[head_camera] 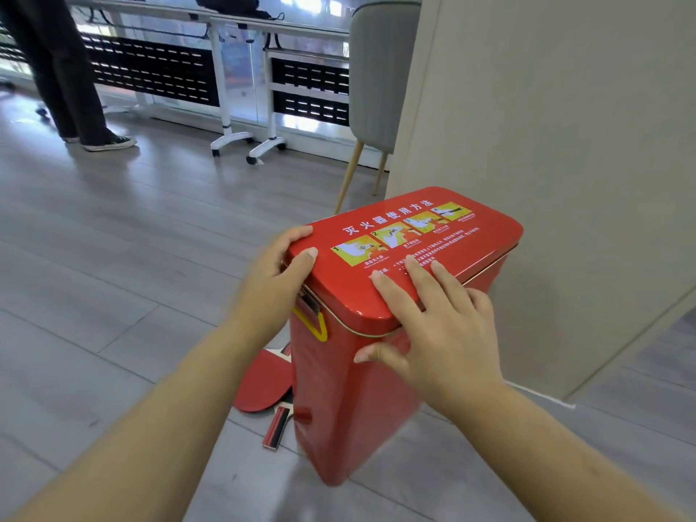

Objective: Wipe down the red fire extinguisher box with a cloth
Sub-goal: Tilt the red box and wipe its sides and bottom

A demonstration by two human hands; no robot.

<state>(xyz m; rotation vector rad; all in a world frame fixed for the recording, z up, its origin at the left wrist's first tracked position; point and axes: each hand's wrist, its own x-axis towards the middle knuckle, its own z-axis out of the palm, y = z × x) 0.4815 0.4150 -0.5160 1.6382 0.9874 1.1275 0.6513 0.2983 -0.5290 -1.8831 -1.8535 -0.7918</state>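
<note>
Grip: left hand [277,275] clasps red box [489,237] corner; right hand [442,335] flat atop.

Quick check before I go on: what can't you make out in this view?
Head view:
- Cloth: none in view.
- Box contents: hidden by the lid.
- Lid's small print: too small, partly under the right hand.
- Latch: partly behind the left hand.
- Paddles: partly behind the box.
- Person: cut off by the top edge.

daylight is glaring through the windows [301,11] behind white desks [241,22]; a grey chair [380,69] is standing on the grey plank floor [94,239] beside a beige wall [546,126].
</note>
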